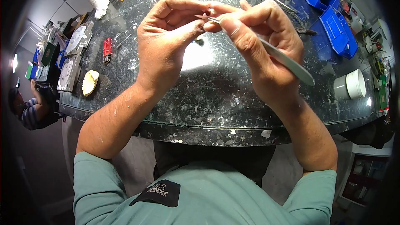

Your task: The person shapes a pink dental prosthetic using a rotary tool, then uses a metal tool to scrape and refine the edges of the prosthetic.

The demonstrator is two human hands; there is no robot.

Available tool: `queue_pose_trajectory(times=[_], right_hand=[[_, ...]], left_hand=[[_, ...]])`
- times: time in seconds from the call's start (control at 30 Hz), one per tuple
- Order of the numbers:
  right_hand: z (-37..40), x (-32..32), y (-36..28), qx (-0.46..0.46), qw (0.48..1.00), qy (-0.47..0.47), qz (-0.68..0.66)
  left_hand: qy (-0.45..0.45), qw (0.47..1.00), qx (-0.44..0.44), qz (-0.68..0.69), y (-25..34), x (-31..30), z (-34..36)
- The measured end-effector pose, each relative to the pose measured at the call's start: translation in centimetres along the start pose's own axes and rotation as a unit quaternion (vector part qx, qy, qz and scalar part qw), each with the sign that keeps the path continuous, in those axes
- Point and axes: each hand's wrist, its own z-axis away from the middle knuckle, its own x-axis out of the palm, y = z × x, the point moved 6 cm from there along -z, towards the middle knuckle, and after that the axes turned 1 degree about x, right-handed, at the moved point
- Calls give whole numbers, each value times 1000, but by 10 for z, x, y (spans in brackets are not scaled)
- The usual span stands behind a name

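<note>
- Above the dark speckled table (208, 96), the right hand (271, 54) grips metal tweezers (287, 61), their points aimed left.
- The left hand (166, 41) is pinched, thumb and fingertips meeting at the tweezers' tip; anything held there is too small to tell.
- A white jar (351, 84) and blue bins (335, 31) sit to the right.

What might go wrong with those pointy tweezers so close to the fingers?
The tweezers in the right hand meet the pinched fingertips of the left hand, so a slip might poke skin. Anything tiny pinched there, too small to see, might drop onto the speckled table and get lost among the flecks.
</note>
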Motion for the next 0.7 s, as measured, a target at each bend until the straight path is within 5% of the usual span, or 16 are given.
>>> queue_pose_trajectory(times=[0.27,0.7], right_hand=[[-6,-8,-5,-79,995,-12,51],[-7,-8,-2,-82,996,-23,34]], left_hand=[[6,999,-29,-16,2,4,1],[17,998,-57,-21,-2,2,1]])
